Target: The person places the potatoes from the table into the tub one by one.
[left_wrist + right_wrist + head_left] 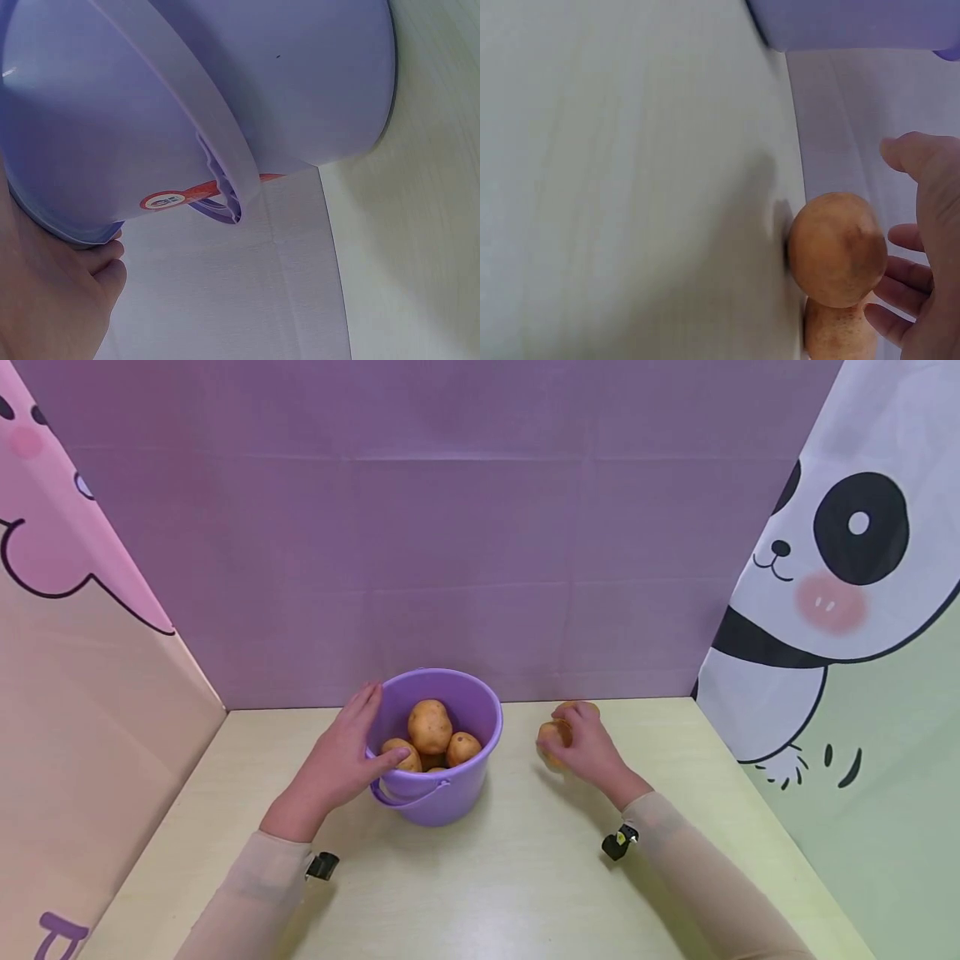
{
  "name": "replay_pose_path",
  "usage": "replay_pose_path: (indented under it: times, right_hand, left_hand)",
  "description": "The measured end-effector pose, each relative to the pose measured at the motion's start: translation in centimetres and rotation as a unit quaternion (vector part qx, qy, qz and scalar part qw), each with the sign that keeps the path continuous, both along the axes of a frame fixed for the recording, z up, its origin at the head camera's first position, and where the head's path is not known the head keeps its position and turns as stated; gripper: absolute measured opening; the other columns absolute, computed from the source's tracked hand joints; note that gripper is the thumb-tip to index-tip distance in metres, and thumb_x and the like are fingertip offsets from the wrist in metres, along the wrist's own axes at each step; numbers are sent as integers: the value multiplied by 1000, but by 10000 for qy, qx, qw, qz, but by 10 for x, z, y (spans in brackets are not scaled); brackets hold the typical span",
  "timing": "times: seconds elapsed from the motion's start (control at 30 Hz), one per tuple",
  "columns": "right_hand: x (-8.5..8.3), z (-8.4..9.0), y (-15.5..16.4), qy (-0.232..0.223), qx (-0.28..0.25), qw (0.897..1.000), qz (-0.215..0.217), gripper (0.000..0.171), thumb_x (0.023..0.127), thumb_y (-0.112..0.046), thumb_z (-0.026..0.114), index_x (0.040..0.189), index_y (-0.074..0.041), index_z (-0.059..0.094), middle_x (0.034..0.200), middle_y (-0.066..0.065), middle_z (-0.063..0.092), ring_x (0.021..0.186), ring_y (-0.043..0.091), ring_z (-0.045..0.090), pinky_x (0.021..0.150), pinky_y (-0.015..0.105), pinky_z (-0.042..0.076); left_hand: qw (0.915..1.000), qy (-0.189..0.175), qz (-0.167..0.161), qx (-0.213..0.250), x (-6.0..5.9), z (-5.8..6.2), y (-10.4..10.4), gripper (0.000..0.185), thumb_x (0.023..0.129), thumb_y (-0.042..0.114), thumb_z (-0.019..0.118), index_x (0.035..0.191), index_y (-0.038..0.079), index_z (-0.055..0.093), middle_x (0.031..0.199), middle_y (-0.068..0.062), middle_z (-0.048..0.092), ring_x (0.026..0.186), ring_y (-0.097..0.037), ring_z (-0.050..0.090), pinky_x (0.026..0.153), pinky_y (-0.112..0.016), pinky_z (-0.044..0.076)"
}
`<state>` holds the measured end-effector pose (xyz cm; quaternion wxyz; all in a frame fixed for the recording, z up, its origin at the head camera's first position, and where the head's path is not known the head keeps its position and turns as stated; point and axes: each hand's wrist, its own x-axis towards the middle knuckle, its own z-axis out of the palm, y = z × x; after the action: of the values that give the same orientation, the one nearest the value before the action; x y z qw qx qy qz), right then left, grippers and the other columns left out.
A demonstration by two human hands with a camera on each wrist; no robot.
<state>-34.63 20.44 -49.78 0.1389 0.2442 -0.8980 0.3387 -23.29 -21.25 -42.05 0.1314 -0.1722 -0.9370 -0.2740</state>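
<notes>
A purple bucket (pixel 435 806) holds several potatoes (pixel 430 727), and its handle (pixel 408 802) hangs down at the front. At its left side my left hand (pixel 337 768) grips the rim, thumb reaching over the edge; in the left wrist view the fingers (pixel 109 274) bend around that rim. To the right of the bucket, my right hand (pixel 588 752) is over two potatoes on the table. In the right wrist view the thumb stands apart from the nearer potato (pixel 836 247), with fingertips close behind it. The second potato (pixel 840 334) lies beyond, partly hidden.
The pale wooden table (pixel 480 893) ends at a purple backdrop (pixel 465 527) just behind the bucket and potatoes. A panel with a panda picture (pixel 825 560) stands on the right, and one with a pink cartoon figure (pixel 60 527) on the left.
</notes>
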Motion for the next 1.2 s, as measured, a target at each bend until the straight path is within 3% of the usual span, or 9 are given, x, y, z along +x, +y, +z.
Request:
replay_pose_path:
  times: [0.3,0.73,0.97,1.2]
  right_hand:
    - [5,-4,-1,59,204,9998,-67,53,90,-25,92,129,3,69,135,22,58,123,42,60,108,56,52]
    - [9,-8,-3,-364,209,9991,95,57,84,-18,96,130,2,68,133,24,57,122,42,60,110,59,53]
    - [9,-12,-3,-222,141,9995,185,54,84,-19,94,127,0,67,127,21,60,113,40,63,101,64,54]
    - [9,-12,-3,-765,132,9968,179,51,88,-15,92,129,1,66,126,20,57,111,36,63,102,56,55]
  left_hand:
    - [10000,-8,32,5,0,0,0,109,101,55,75,172,-8,22,181,-27,18,168,-46,16,131,-68,23]
    - [10000,8,21,30,0,0,0,109,101,56,75,172,-8,22,181,-27,19,168,-45,16,131,-67,23]
    - [10000,-1,28,41,1,0,0,109,101,56,75,172,-8,22,181,-27,19,168,-45,16,131,-68,23]
    - [10000,-28,35,35,2,0,0,110,101,56,75,172,-8,21,181,-27,18,168,-45,16,131,-67,23]
